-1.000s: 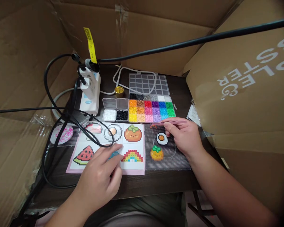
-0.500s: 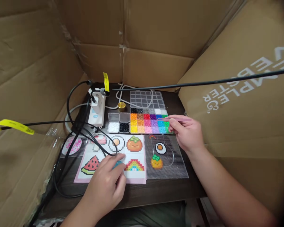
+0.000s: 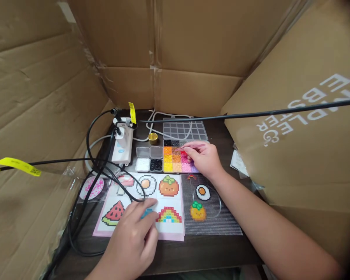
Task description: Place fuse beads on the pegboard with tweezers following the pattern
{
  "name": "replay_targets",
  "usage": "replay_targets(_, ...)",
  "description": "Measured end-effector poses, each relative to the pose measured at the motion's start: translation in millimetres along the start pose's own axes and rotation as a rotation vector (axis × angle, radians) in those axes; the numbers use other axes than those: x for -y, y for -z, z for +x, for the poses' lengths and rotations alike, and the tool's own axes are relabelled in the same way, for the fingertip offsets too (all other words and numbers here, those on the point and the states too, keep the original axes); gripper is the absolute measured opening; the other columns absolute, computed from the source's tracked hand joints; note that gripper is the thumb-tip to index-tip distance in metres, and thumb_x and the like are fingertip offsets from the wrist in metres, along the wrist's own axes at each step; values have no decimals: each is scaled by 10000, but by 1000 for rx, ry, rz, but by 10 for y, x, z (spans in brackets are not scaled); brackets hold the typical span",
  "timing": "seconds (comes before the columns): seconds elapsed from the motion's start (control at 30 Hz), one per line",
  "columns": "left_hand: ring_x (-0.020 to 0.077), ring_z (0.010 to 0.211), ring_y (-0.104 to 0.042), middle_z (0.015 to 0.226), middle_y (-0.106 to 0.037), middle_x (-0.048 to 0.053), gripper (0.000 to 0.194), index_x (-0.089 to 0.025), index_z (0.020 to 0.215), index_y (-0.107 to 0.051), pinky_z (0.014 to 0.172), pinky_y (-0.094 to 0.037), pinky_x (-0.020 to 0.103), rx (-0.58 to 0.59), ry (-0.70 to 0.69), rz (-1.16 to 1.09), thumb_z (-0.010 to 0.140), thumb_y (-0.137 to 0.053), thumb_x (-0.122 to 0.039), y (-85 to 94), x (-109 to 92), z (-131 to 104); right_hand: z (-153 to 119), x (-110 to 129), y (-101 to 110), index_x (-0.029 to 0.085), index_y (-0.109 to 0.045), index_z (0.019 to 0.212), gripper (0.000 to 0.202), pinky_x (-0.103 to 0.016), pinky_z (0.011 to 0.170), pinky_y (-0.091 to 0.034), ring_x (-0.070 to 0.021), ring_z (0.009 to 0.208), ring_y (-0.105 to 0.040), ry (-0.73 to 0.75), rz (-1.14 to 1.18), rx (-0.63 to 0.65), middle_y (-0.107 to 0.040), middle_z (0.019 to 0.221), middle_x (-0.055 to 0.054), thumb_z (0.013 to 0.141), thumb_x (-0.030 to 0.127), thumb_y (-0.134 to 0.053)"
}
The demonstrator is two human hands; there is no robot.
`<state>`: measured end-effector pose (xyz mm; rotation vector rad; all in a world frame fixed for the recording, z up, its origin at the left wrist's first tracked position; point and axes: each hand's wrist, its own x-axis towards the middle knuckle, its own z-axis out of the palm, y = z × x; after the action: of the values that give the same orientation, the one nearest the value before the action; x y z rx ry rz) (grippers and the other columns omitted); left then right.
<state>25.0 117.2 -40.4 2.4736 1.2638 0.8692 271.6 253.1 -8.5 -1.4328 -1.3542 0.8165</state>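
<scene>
Pink tweezers (image 3: 192,146) are pinched in my right hand (image 3: 203,157), which is over the sorted bead box (image 3: 168,166). Their tips point left above the orange and brown compartments; whether they hold a bead is too small to tell. My left hand (image 3: 138,229) rests with fingers spread on the pattern sheet (image 3: 170,232), partly covering a blue picture. Printed there are a watermelon, an egg, a persimmon and a rainbow. To the right lies a clear pegboard (image 3: 224,225) bearing a bead egg (image 3: 203,192), a bead persimmon (image 3: 198,211) and a small red-orange arc (image 3: 191,177).
Small boxes of white beads (image 3: 142,165) and black beads (image 3: 156,165) stand left of the bead box. Behind are a gold cup (image 3: 153,139) and a power strip (image 3: 123,144). Black cables (image 3: 89,155) loop over the sheet's left side. Cardboard walls (image 3: 192,89) surround the table.
My right hand has moved left with the tweezers, from the purple and blue compartments to the orange and brown ones. My left hand stays on the sheet. The view has shifted slightly.
</scene>
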Motion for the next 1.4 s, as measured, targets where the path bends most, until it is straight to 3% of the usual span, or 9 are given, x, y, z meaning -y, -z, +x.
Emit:
replay_targets(0.2, 242, 1025, -646, 1197, -669, 105, 280, -205, 984, -684, 841, -563, 392, -8, -7, 22, 841, -488, -66, 21, -12, 18, -21, 39, -91, 161, -751, 789, 201, -269, 508, -464, -126, 551, -584, -104, 91, 138, -773, 794, -96, 743, 351, -701)
replay_targets(0.47, 253, 1010, -651, 1183, -677, 120, 285, -210, 1000, -672, 813, -576, 409, -10, -35, 39, 837, -489, -66, 40, -14, 29, -41, 24, -120, 176, -745, 766, 175, -260, 476, -428, -138, 592, -603, -126, 121, 170, -778, 830, -101, 740, 342, -699)
replay_targets(1.4, 262, 1046, -633, 1221, -652, 124, 303, -213, 1051, -657, 825, -578, 426, 13, -27, 24, 843, -497, -62, 26, -3, 14, -27, 0, -157, 167, -749, 747, 197, -249, 448, -410, -152, 611, -618, -129, 103, 134, -765, 778, -97, 718, 358, -709)
